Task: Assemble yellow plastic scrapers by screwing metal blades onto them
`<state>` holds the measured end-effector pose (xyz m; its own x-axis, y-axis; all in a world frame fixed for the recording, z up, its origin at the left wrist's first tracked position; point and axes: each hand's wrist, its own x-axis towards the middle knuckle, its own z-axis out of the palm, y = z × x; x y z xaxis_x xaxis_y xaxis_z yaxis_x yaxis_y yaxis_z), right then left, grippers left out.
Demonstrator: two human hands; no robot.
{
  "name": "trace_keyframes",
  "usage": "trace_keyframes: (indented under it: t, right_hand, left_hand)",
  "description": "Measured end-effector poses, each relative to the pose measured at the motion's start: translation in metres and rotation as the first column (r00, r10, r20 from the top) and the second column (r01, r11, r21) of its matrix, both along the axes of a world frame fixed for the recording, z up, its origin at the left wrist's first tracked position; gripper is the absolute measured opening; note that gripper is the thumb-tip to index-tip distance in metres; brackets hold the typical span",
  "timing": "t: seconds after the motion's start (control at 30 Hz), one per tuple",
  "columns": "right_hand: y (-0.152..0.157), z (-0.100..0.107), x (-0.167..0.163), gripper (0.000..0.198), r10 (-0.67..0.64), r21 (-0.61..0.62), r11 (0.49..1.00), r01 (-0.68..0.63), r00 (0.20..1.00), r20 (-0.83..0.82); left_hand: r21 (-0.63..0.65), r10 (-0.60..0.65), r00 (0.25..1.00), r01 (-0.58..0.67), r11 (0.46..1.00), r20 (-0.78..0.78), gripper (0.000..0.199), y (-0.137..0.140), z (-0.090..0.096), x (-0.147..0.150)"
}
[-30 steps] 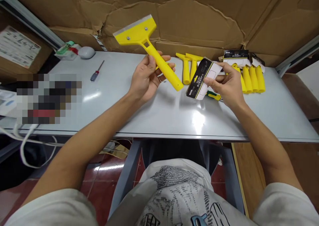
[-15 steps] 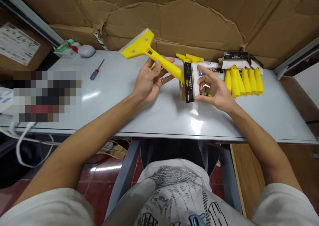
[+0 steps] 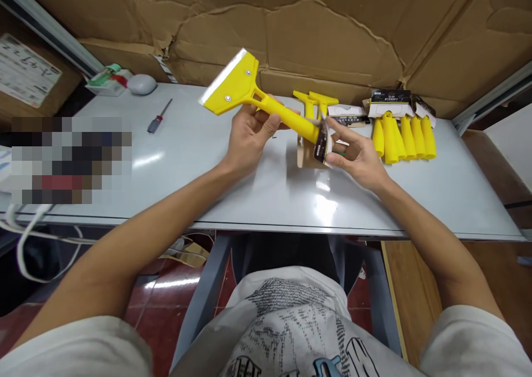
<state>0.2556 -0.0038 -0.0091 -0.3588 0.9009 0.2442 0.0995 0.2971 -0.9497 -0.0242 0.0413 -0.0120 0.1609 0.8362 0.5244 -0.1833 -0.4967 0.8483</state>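
Note:
A yellow scraper (image 3: 286, 116) with a wide blade at its upper left end is held above the table. My left hand (image 3: 251, 136) is closed round the middle of its handle, thumb on top. My right hand (image 3: 357, 152) pinches a small black-and-white cardboard packet (image 3: 322, 143) at the handle's lower end. The packet looks bent, and I cannot make out just how it meets the handle. Below and behind it stands a brown open cardboard box (image 3: 305, 154), partly hidden. A bit of something green shows behind my right fingers.
Several yellow scrapers with handles toward me (image 3: 409, 138) lie at the right, black-and-white packets (image 3: 390, 102) on them. Two more scrapers (image 3: 316, 101) lie at the back beside a flat packet (image 3: 349, 115). A screwdriver (image 3: 159, 117) and grey mouse (image 3: 142, 84) are at the left. Cardboard (image 3: 324, 44) walls the rear.
The scraper has rolled so its blade face shows more, and its handle end sits a little lower. The packet in my right hand has turned and bent against the handle end. My left thumb has shifted.

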Motion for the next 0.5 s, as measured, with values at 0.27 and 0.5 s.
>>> trace_keyframes:
  t: [0.27,0.5]
  right_hand:
    - [-0.002,0.0,-0.004,0.098,-0.013,0.005,1.0,0.014,0.999,-0.048]
    - [-0.013,0.006,-0.014,0.107,0.061,-0.021,0.998,-0.064,0.992,-0.11]
  left_hand:
    - [0.056,-0.02,1.0,0.019,0.998,0.007,0.057,0.0,0.0,0.001]
    - [0.048,-0.05,0.999,0.049,0.998,0.022,0.062,0.009,-0.018,0.001]
